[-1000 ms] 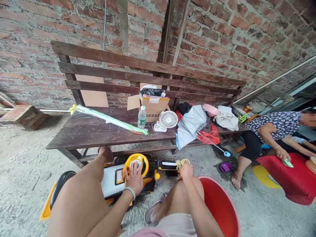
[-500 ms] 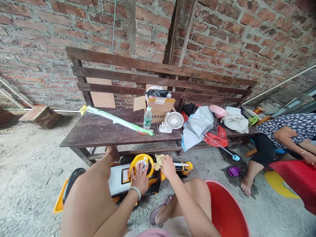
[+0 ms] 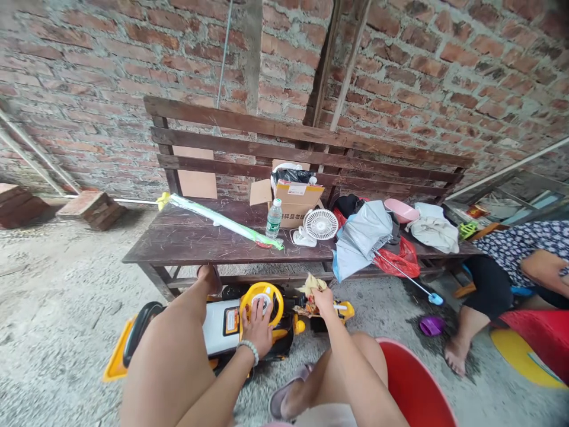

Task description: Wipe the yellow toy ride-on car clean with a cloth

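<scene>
left fingers [image 3: 256,317] spread on yellow steering wheel [image 3: 269,293], right fingers [image 3: 317,296] pinching pale cloth [image 3: 312,284]

left hand [image 3: 258,330] rests spread on yellow steering wheel [image 3: 279,309] of ride-on toy [image 3: 219,327] | right hand [image 3: 322,300] grips yellowish cloth [image 3: 313,283] at toy's front end | red tub [image 3: 415,385] stands beside right knee [image 3: 370,354] | wooden bench [image 3: 200,240] holds bottle [image 3: 274,219], white fan [image 3: 320,225], silver umbrella [image 3: 363,232]
</scene>
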`<state>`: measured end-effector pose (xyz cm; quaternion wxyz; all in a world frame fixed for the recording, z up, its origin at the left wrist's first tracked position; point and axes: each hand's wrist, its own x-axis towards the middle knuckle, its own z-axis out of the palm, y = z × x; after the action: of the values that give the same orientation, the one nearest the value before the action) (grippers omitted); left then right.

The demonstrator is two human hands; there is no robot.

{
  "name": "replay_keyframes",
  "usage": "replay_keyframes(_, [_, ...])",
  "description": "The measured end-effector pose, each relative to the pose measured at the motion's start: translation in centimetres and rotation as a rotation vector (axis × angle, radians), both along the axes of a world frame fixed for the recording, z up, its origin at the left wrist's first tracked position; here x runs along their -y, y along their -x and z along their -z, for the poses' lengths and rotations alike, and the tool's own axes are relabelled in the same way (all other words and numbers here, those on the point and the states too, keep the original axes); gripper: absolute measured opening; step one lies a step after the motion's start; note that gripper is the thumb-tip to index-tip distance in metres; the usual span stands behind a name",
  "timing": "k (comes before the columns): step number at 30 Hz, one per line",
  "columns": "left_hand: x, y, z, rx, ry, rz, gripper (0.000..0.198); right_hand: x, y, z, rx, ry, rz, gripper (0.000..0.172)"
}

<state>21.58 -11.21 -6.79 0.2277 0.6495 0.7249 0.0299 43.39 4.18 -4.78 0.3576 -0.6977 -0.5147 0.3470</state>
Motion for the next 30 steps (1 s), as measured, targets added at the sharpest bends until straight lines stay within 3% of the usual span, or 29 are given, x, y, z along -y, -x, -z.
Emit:
replay_keyframes(3, [-0.1,-0.3,0.2,-0.009,-0.015,-0.012,0.074,1.2,-1.0,0.6,-0.167,-0.041,0.038,0.042])
replay_keyframes(5, [-0.1,-0.4,0.1,-0.023,-0.017,-0.024,0.074,1.9,-1.0,1.0,-0.208,-0.092,-0.048,0.049])
replay_keyframes(8, [0.0,-0.4,-0.3,-0.034,-0.005,-0.025,0.074,3.3,-0.2,1.3,-0.055,-0.139,-0.240,0.053])
replay_keyframes(11, [0.0,-0.3,-0.5,-0.033,0.000,-0.010,0.074,4.4,0.8,1.4,0.111,-0.153,-0.291,0.060])
replay_keyframes(15, [0.0,-0.1,-0.5,-0.042,0.006,-0.004,0.074,4.7,1.5,1.0,0.197,-0.099,-0.222,0.060])
replay_keyframes(19, [0.0,0.0,-0.8,-0.035,0.012,-0.008,0.075,5.4,0.6,0.6,-0.025,0.033,-0.048,0.047])
replay_keyframes(23, [0.0,-0.2,-1.2,-0.021,0.016,-0.012,0.076,7.9,-2.6,0.1,-0.246,0.103,0.012,0.049])
replay_keyframes(27, [-0.1,-0.5,-1.3,-0.015,0.014,-0.016,0.076,10.4,-4.4,-0.8,-0.108,0.009,-0.186,0.050])
replay_keyframes(30, [-0.1,-0.4,-1.1,-0.013,0.005,-0.026,0.075,12.0,-2.1,-0.6,0.142,-0.060,-0.406,0.058])
